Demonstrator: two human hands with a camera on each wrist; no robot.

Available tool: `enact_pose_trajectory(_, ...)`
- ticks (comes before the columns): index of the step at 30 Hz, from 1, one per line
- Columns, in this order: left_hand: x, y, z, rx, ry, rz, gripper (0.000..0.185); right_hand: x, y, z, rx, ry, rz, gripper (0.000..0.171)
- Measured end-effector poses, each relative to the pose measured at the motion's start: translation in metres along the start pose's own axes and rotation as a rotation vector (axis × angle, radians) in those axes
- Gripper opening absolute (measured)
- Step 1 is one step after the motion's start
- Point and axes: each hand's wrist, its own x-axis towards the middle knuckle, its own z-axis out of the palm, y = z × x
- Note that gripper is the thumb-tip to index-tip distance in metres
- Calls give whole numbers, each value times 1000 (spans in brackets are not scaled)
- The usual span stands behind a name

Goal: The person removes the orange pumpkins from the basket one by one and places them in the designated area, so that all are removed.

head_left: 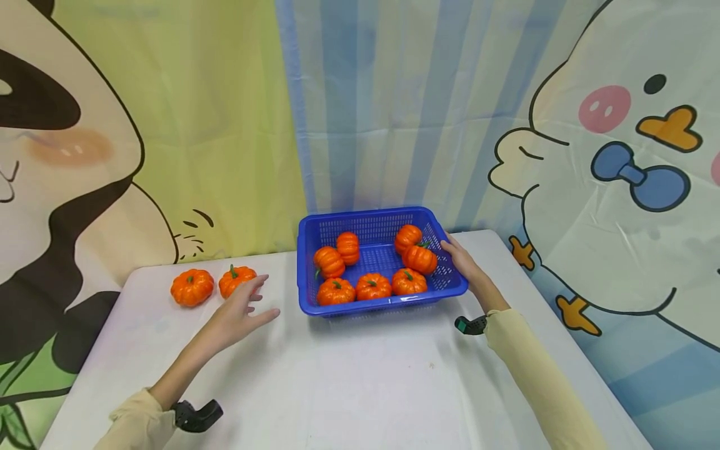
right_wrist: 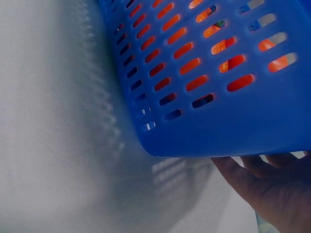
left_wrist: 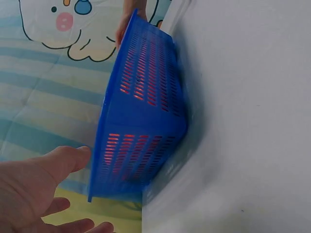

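Note:
A blue plastic basket (head_left: 368, 304) with slotted walls holds several small orange pumpkins (head_left: 374, 286). At its right end my right hand (head_left: 462, 257) grips the rim, fingertips over the edge; the right wrist view shows these fingers (right_wrist: 243, 177) against the end wall, their tips partly hidden. Left of the basket, my left hand (head_left: 239, 317) hovers over the table with its fingers spread and nothing held. Just beyond it sits a pumpkin (head_left: 236, 279) with a green stem, partly covered by the hand. Another pumpkin (head_left: 192, 288) lies farther left.
The table has a white cover (head_left: 365, 387). A striped blue curtain (head_left: 382, 112) hangs close behind the basket, and printed cartoon cloths (head_left: 607, 219) stand along both sides. Each wrist wears a dark camera band (head_left: 197, 415).

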Motion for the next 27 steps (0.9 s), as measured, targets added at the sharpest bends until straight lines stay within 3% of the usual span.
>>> enact_pose_trajectory(6,12,18,-4,11,1,30,78,0,1,0,-11,1,3,57)
enact_pose_trajectory(11,35,41,-6,0,-12,102,74,-2,-2,0,-14,-3,8,57)
enact_pose_trajectory(15,68,60,-8,-55,-51,160,71,-6,-9,0,9,-7,29,58)
enact_pose_trajectory(18,98,72,-8,-57,-82,158,68,-4,-5,0,13,-3,27,59)
enact_pose_trajectory(24,158,94,2,35,-125,159,61,0,3,-2,2,1,9,58)
enact_pose_trajectory(27,182,100,11,145,-156,197,56,0,1,-2,4,1,3,58)
